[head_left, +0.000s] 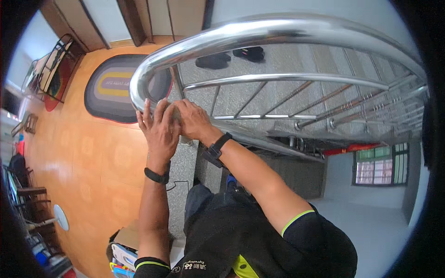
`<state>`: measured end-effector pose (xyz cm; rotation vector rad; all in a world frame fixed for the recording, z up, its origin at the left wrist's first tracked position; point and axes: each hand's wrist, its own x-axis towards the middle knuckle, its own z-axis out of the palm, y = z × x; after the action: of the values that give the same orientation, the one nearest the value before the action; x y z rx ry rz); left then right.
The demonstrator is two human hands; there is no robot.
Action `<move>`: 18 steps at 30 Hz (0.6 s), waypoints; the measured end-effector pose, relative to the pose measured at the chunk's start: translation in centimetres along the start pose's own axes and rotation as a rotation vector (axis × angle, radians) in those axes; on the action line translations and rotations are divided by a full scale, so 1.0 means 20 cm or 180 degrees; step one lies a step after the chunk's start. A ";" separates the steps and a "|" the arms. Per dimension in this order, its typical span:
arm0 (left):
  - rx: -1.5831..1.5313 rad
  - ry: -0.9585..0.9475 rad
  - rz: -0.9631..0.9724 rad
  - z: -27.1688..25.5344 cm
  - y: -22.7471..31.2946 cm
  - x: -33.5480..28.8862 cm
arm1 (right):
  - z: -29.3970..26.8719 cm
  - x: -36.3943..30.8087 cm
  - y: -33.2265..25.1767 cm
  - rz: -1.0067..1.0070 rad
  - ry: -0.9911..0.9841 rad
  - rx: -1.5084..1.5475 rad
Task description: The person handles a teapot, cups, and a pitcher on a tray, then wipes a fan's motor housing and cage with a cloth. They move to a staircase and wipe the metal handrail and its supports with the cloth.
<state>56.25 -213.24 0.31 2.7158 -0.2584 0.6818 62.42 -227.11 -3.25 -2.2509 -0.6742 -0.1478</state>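
Both my hands are together at the curved lower end of a shiny metal handrail (139, 85). The fingers of my left hand (161, 132) are stretched out and spread, their tips against the rail's bend. Close beside it, my right hand (193, 121) has its fingers bent inward and pressed near the left hand's knuckles. A small greyish patch shows between the two hands; what it is I cannot make out. Dark bands circle both wrists. Thinner metal bars (287, 79) of the railing run off to the right.
Stone stairs (296, 58) rise behind the railing, with dark shoes (213, 61) on them. An oval grey and yellow mat (109, 99) lies on the orange tiled floor (92, 171). At lower left stands a cardboard box (127, 235). A barred window (381, 166) is at the right.
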 end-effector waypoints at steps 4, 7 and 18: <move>0.0060 0.0208 -0.0239 0.06 0.08 -0.05 | -0.02 -0.03 0.02 -0.0146 -0.0076 -0.0003; 0.0165 0.0440 -0.0363 0.13 0.15 -0.07 | -0.02 -0.06 0.08 -0.0349 -0.0042 0.0092; 0.0500 0.0597 -0.0072 0.51 0.58 -0.25 | -0.14 -0.43 0.49 -0.0490 -0.0036 -0.0020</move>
<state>53.26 -227.18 -7.50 2.7708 -0.1334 0.9810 60.37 -238.29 -10.19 -2.2064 -0.8544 -0.2129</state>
